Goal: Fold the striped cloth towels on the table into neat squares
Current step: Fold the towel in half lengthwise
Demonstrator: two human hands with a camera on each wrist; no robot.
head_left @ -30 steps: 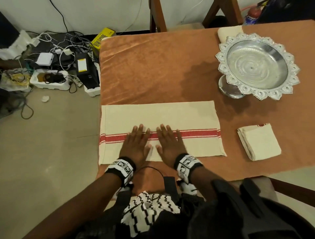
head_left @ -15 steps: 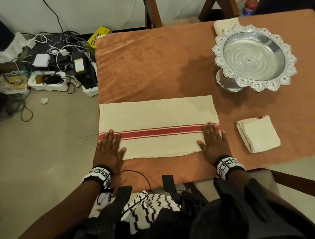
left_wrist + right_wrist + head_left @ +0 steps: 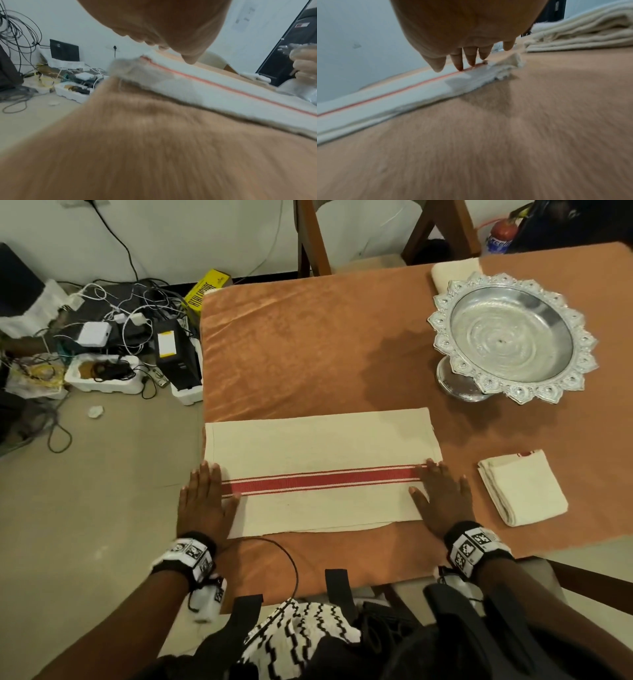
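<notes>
A desk (image 3: 308, 344) covered in orange-brown cloth is standing beside a pale floor, where a tangle of cables (image 3: 113, 313), white foam trays and a black box (image 3: 178, 357) are lying against a white wall. On the near part of the desk, a cream towel (image 3: 318, 446) with a red stripe (image 3: 322, 479) along its length is lying flat as a long rectangle, its left end reaching the desk's left edge.

The left hand (image 3: 205, 501) is lying flat at the towel's left end, fingers straight and together, fingertips over the stripe and the palm partly off the desk edge. The right hand (image 3: 442, 498) is lying flat at the towel's right end, fingers straight and slightly spread, its fingertips (image 3: 458, 65) touching the stripe. Neither hand is gripping anything. Both wrists are wearing black-and-white patterned bands.

Just right of the right hand, a folded towel (image 3: 522, 487) is sitting as a small square, apart from the long one. Farther back on the right, an ornate silver bowl (image 3: 513, 337) on a foot is standing, with another cream cloth (image 3: 452, 272) partly showing behind it.
</notes>
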